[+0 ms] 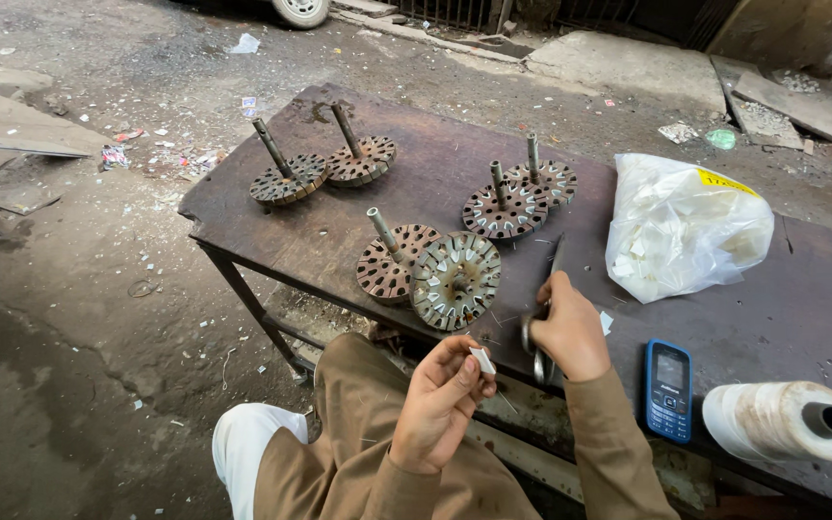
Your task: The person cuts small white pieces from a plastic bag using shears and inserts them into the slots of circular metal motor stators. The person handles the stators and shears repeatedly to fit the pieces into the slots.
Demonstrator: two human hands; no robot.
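The left hand [440,400] pinches a small white slip [482,360] between thumb and fingertips, just below the table [272,221] edge. Just beside it, the right hand [567,330] is closed around scissors [543,308], blades pointing away. Straight ahead of both hands lies a slotted stator [455,280], with five more shafted ones beyond. Right of the right hand sit a white bag [683,228], a phone [668,389] and a thread spool [784,421].

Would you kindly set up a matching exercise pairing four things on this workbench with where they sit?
1. scissors
2. small white slip
3. blue mobile phone
4. white plastic bag

A. lying flat beside the spool of thread
B. pinched in the left hand
C. gripped in the right hand
D. on the table behind the phone

Pairs: 1-C, 2-B, 3-A, 4-D
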